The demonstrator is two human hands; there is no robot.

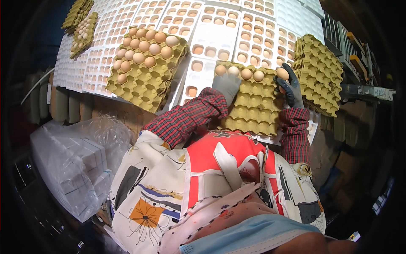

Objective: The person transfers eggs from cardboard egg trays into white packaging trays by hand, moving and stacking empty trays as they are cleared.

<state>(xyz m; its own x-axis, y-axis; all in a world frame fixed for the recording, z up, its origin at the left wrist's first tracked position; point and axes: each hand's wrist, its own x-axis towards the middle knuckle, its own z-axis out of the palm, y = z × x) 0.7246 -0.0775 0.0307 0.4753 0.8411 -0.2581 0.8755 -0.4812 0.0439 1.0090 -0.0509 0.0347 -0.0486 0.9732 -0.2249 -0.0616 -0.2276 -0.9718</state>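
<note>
Before me lies a yellow pulp egg tray (253,111) with a row of eggs (246,74) along its far edge and bare cups nearer my body. My left hand (227,87), in a grey glove, is over the tray's left part, just below the far row; its fingertips are hidden, so whether it holds an egg does not show. At the right edge, my right hand (290,87), in a grey and dark glove, holds a brown egg (282,74) between its fingers, and another egg shows partly below it against the palm.
White foam egg trays (209,35) spread across the far side, many holding eggs. A partly filled pulp tray (142,76) lies to the left. Stacked pulp trays (318,76) stand close on the right. Clear plastic wrap (79,165) covers white boxes at lower left.
</note>
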